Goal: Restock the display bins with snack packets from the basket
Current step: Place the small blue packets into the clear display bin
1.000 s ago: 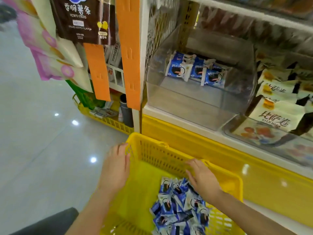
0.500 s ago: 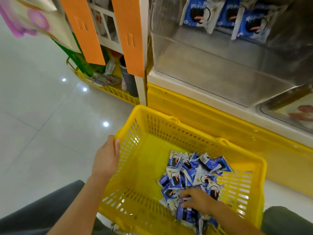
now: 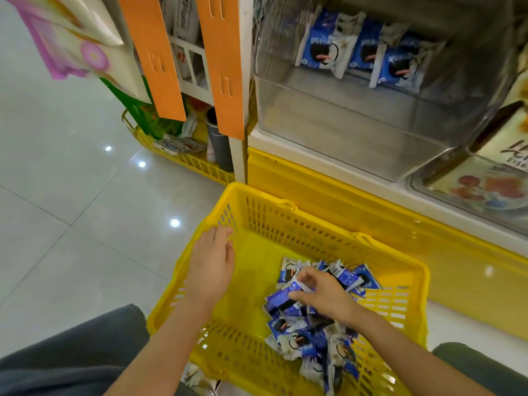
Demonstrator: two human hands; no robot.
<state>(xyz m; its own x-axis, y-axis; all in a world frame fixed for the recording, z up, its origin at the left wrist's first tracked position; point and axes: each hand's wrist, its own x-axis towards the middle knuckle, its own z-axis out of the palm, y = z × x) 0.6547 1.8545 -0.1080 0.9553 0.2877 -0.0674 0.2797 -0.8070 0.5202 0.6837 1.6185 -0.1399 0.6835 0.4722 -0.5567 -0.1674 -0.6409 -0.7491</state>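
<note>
Left hand [image 3: 210, 267] had come off the rim since the earlier frame and hung over the left wall of the yellow basket [image 3: 314, 221], fingers loose and straight, holding nothing. Clear display bin [image 3: 357, 124] sat above the basket, three blue packets [image 3: 323, 50] at its back. Heap of snack packets [image 3: 308, 335] filled the basket's right side. Right hand [image 3: 323, 295] pinched one packet [image 3: 297, 287] atop the heap

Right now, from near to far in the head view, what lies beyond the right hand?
basket packets → basket far wall → yellow shelf base → clear bin → bin packets
</note>
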